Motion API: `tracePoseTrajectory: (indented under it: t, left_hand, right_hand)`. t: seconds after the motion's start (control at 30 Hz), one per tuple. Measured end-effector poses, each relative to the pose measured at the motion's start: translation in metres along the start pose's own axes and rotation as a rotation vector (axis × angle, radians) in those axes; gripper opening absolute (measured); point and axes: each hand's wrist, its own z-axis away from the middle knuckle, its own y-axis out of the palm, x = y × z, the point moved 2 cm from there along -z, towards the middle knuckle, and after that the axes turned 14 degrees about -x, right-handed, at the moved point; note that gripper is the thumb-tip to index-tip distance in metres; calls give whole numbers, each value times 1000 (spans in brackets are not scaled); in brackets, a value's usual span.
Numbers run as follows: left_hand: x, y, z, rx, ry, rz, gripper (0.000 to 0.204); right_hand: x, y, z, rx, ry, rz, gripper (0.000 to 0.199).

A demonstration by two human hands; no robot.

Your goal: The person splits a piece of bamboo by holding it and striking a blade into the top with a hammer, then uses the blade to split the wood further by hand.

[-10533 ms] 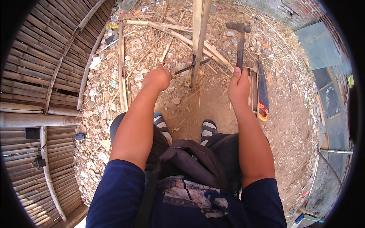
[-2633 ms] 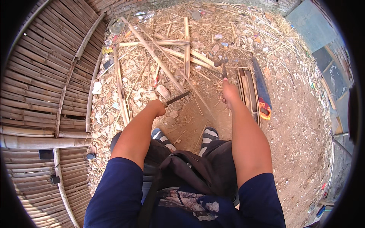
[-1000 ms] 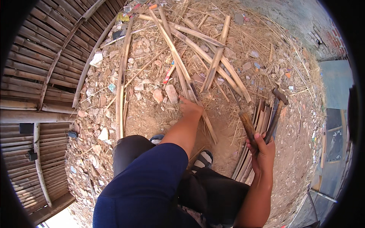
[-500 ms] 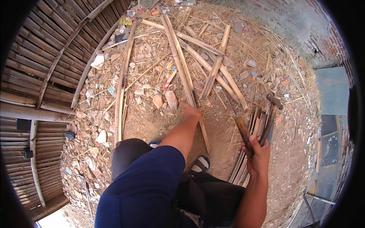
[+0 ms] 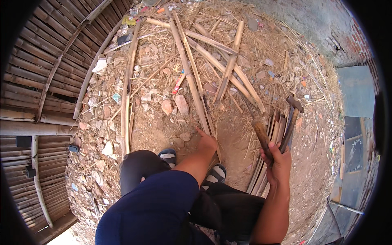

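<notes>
No box, basket or other container shows anywhere on this patch of dirt; everything lies loose on the ground.

The person's left hand point(image 5: 207, 143) reaches forward and down to a long bamboo strip point(image 5: 192, 77) that runs from just in front of the feet away to the far side. The fingers point at it and seem to touch its near end, but I cannot tell whether they are closed around it or only resting on it.

The right hand point(image 5: 277, 161) is raised on the right, fist wrapped around two handles at once: a thick rough wooden stick point(image 5: 261, 136) that leans to the left, and a hammer point(image 5: 290, 122) whose dark head sits at the far end. So that is one hammer and one stick, both clamped in the same grip.

Just behind that hand, on the right, a bundle of split bamboo slats point(image 5: 273, 134) lies side by side, too tightly packed to count. Farther off, roughly five or six bamboo poles point(image 5: 228, 73) cross one another over straw and stones. Two striped sandals point(image 5: 167, 155) show near the person's knees. A bamboo wall point(image 5: 45, 81) fills the left side.
</notes>
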Motion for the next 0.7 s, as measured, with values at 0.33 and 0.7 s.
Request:
tracePoseTrajectory:
  t: [0.33,0.7]
  left_hand:
    - [-24,8,-29,23,-59,100,123]
    - [-28,-10,-19,21,-80,122,122]
  right_hand:
    - [2,-1,-1,-37,4,12,38]
    - [2,-10,-2,3,-8,-24,38]
